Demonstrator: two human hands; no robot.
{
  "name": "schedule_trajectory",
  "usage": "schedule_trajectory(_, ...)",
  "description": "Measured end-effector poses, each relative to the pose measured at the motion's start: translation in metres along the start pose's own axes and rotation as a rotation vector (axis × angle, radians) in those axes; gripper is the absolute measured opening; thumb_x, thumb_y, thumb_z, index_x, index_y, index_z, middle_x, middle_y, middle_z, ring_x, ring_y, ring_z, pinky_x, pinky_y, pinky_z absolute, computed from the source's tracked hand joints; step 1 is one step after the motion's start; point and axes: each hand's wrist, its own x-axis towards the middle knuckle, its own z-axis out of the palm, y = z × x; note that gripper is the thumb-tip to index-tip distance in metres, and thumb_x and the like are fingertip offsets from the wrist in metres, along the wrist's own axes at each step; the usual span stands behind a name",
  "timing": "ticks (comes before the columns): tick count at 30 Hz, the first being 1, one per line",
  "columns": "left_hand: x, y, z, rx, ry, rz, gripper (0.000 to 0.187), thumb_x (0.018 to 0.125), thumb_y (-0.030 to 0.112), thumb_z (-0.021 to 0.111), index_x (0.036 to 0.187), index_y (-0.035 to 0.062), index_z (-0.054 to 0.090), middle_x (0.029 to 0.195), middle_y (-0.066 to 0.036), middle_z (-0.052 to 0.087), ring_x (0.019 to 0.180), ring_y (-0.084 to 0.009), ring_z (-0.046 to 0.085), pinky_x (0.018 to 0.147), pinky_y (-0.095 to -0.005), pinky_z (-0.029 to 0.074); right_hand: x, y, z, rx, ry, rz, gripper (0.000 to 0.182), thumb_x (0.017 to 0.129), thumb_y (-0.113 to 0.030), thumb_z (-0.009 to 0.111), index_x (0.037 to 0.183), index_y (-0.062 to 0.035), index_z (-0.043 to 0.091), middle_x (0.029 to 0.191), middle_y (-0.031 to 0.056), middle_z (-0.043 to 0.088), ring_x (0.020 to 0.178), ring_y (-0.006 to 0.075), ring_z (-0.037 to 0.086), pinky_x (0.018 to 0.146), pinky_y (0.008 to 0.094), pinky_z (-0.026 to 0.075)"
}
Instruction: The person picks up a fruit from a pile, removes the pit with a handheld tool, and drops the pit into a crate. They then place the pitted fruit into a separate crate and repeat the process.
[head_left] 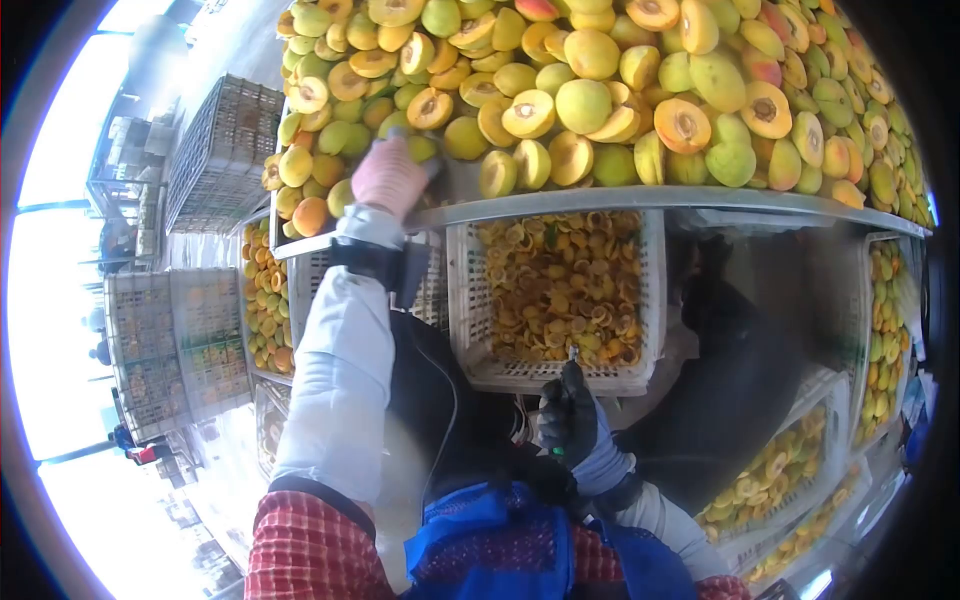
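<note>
Halved and whole yellow-green peaches [585,105] are heaped on a metal-edged table [600,200]. My left hand [390,178], in a pale glove, reaches over the table's edge at the left of the heap; its fingers are blurred, and whether it holds a fruit cannot be made out. In a dark glove, my right hand [567,415] is closed around a small tool [572,354] whose metal tip points up. That hand is just in front of a white crate [470,375] holding small fruit pieces [560,285], below the table.
More crates of fruit stand at the left [266,300], the lower right [775,470] and the far right [885,340]. Stacked crates [150,350] are farther left. My legs are on both sides of the middle crate.
</note>
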Motion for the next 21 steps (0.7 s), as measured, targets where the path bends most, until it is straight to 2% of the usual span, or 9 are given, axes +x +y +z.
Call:
schedule_trajectory(2,0.006,-0.014,0.005,-0.163,-0.020,0.126,0.067,0.073,0.043,0.071,0.122,0.0022,0.051,0.105,-0.022,0.063,0.099,-0.0353,0.061,0.085,-0.0395,0.049,-0.002,-0.001,0.012,-0.049,0.134,-0.072,0.043,0.093,-0.052,0.046,0.087,-0.0122,0.063,0.049,-0.0071,0.033,0.037,0.0054,0.026,0.035,0.0218,0.021)
schedule_trajectory(5,-0.039,-0.021,0.005,-0.721,0.190,0.239,0.057,0.079,0.036,0.066,0.122,0.0017,0.051,0.097,-0.013,0.067,0.077,-0.0195,0.064,0.065,-0.0300,0.051,-0.004,-0.006,0.028,-0.137,0.199,-0.170,0.036,0.095,-0.044,0.046,0.096,-0.0113,0.060,0.055,-0.0040,0.040,0.040,0.0070,0.034,0.036,0.0217,0.025)
schedule_trajectory(7,-0.106,-0.002,-0.028,-1.185,-0.206,-0.014,0.049,0.084,0.038,0.057,0.122,0.0069,0.054,0.097,-0.006,0.065,0.070,-0.0071,0.056,0.060,-0.0228,0.044,-0.013,-0.009,0.034,-0.199,0.102,-0.195,0.031,0.097,-0.036,0.046,0.106,-0.0086,0.057,0.064,0.0001,0.050,0.046,0.0091,0.043,0.039,0.0210,0.032)
schedule_trajectory(9,-0.156,-0.006,-0.012,-1.541,-0.539,-0.262,0.051,0.084,0.043,0.052,0.118,0.0063,0.056,0.098,-0.007,0.065,0.063,-0.0045,0.052,0.053,-0.0221,0.039,-0.019,-0.003,0.054,-0.305,0.101,-0.375,0.031,0.096,-0.025,0.048,0.119,-0.0046,0.050,0.080,0.0043,0.056,0.058,0.0109,0.051,0.048,0.0205,0.039)
schedule_trajectory(10,-0.177,-0.003,-0.004,-1.569,-0.590,-0.257,0.053,0.084,0.045,0.052,0.117,0.0042,0.056,0.099,-0.008,0.065,0.066,-0.0075,0.055,0.055,-0.0232,0.043,-0.020,0.001,0.060,-0.360,0.103,-0.470,0.035,0.095,-0.020,0.049,0.125,-0.0026,0.046,0.088,0.0064,0.058,0.064,0.0117,0.054,0.053,0.0202,0.043)
schedule_trajectory(13,-0.228,0.031,0.019,-1.782,-0.582,-0.398,0.059,0.085,0.051,0.055,0.122,0.0050,0.052,0.100,-0.005,0.062,0.078,-0.0099,0.057,0.063,-0.0202,0.047,-0.019,0.009,0.053,-0.686,0.096,-0.507,0.035,0.091,-0.023,0.055,0.119,-0.0024,0.050,0.073,0.0044,0.060,0.062,0.0137,0.058,0.055,0.0270,0.048)
schedule_trajectory(14,-0.238,0.037,0.026,-1.889,-0.600,-0.388,0.057,0.087,0.049,0.056,0.121,0.0035,0.052,0.105,-0.007,0.060,0.090,-0.0143,0.057,0.079,-0.0250,0.047,-0.014,0.007,0.040,-1.077,0.134,-0.492,0.036,0.089,-0.022,0.055,0.117,0.0001,0.050,0.081,0.0080,0.063,0.063,0.0154,0.060,0.057,0.0296,0.048)
schedule_trajectory(15,-0.246,0.044,0.028,-1.906,-0.515,-0.295,0.056,0.089,0.049,0.056,0.118,0.0011,0.053,0.103,-0.008,0.060,0.090,-0.0146,0.057,0.082,-0.0258,0.045,-0.014,0.008,0.038,-1.106,0.145,-0.527,0.036,0.089,-0.022,0.056,0.116,0.0005,0.050,0.084,0.0096,0.063,0.065,0.0180,0.061,0.058,0.0314,0.048)
schedule_trajectory(21,-0.263,0.054,0.029,-1.698,-0.294,-0.223,0.054,0.090,0.050,0.055,0.110,-0.0005,0.057,0.095,-0.006,0.062,0.086,-0.0115,0.056,0.081,-0.0256,0.045,-0.017,0.015,0.047,-1.328,0.122,-0.824,0.035,0.087,-0.023,0.058,0.112,0.0010,0.052,0.089,0.0176,0.064,0.078,0.0351,0.062,0.066,0.0405,0.047)
